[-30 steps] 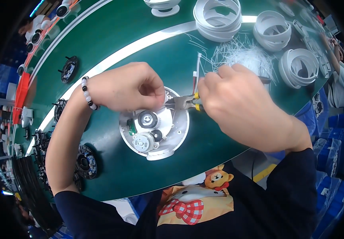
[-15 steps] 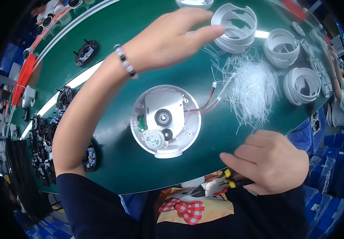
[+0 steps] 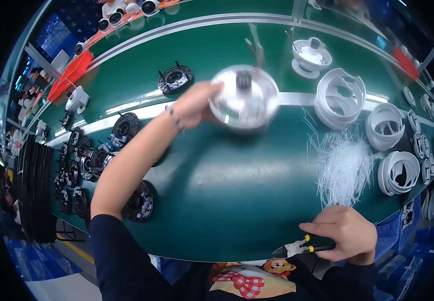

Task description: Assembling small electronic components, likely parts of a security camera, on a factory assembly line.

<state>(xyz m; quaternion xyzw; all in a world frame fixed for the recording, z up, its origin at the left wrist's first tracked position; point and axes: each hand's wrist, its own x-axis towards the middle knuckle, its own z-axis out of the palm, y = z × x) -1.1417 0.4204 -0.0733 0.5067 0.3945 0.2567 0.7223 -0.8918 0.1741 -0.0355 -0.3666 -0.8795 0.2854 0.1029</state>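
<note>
My left hand [image 3: 197,103] grips the left rim of a round white housing [image 3: 222,108], holding it up over the far middle of the green table. A dark round part and shiny metal show inside the housing, blurred by motion, and loose wires [image 3: 256,47] stick out from its far side. My fingers under the rim are partly hidden. Close to the table's front edge, my right hand [image 3: 345,233] is closed around diagonal cutters [image 3: 295,248] with yellow and black handles; their jaws point left. Beyond that hand lies a heap of thin clear plastic strips [image 3: 345,163].
Several white ring-shaped shells [image 3: 340,98] stand at the right. A similar white housing [image 3: 311,54] sits at the back. Black round parts with circuit boards [image 3: 139,200] crowd the left side, beside a stack of black sheets [image 3: 33,190]. A metal rail [image 3: 217,27] borders the far edge.
The housing that lay on the middle of the table is now up in my left hand, farther back. My right hand keeps the cutters. The view has shifted, showing more of the far side.
</note>
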